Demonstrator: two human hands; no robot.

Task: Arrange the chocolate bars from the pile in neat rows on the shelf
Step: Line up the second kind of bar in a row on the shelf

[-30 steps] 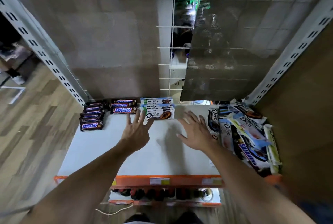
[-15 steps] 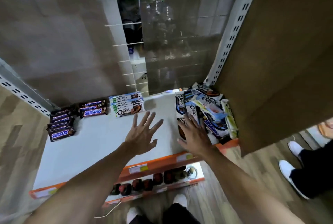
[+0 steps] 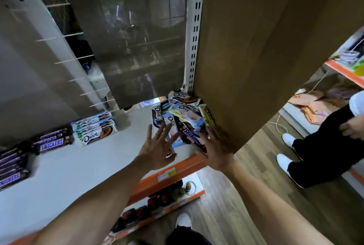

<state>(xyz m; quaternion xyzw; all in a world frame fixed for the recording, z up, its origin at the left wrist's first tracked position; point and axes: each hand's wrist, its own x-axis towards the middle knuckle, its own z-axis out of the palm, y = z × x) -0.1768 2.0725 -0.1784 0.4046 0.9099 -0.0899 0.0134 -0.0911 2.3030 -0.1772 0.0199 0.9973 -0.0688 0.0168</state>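
Observation:
A loose pile of chocolate bars (image 3: 183,115), Dove and Snickers mixed, lies in the right rear corner of the white shelf (image 3: 78,166). My left hand (image 3: 159,146) hovers with fingers spread at the pile's near left edge. My right hand (image 3: 214,151) reaches flat along the pile's right side, its fingertips at a Snickers bar (image 3: 192,136); neither hand holds anything. A neat row of Dove bars (image 3: 95,127) stands at the back. Rows of Snickers bars (image 3: 52,140) lie to its left, with more Snickers bars (image 3: 11,166) at the far left.
A brown side panel (image 3: 266,47) walls the shelf's right end. The shelf's orange front lip (image 3: 177,170) carries price tags. Bottles (image 3: 149,203) stand on the shelf below. A person in black trousers and white shoes (image 3: 315,152) stands on the wooden floor at the right.
The view has swung right. Both hands moved from the middle of the shelf to the pile in the right corner, and another person has come into view.

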